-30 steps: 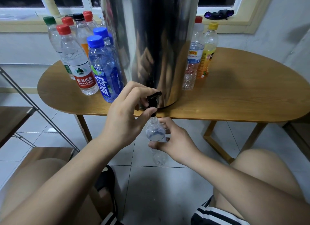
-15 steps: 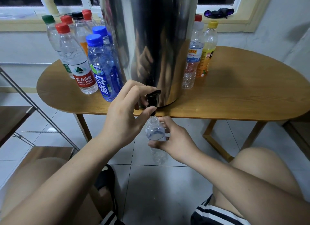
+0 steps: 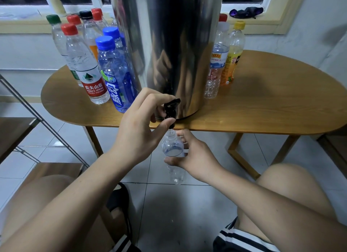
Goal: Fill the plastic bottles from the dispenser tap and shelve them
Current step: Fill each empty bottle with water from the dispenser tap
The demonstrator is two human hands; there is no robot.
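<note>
**Filling at the tap — both hands clamped**

Head view. Left hand [image 3: 139,131] wrapped on the black tap [image 3: 170,110] at the foot of the steel dispenser [image 3: 169,45], fingers curled over the lever, thumb pressed up from under the spout. Right hand [image 3: 195,157] just below and to the right of it, fingers and thumb closed round the upper half of the clear bottle [image 3: 173,150]. Bottle uncapped, held in the air in front of the table [image 3: 262,105] edge, mouth directly beneath the left thumb and the spout. Flow of water and fill level: not discernible.

To do the step well: hold the bottle upright, mouth centred under the spout and close to it, to avoid likely splashing. Grip lightly — thin plastic, probably soft and apt to buckle under growing weight. Watch the level and release the lever before the neck.

Writing: beyond the left hand, on the table, a red-capped bottle [image 3: 88,71] with a red label reading "农夫山泉 NONGFU SPRING". Just beside it, nearer the hand, a blue-capped bottle [image 3: 114,73] marked "脉动". Beyond the right hand, a white-capped bottle [image 3: 216,64] touching a yellow-capped bottle [image 3: 232,56], labels too small to read. Well to the left of the left hand, a metal shelf rack [image 3: 16,131], presumably the destination.
</note>
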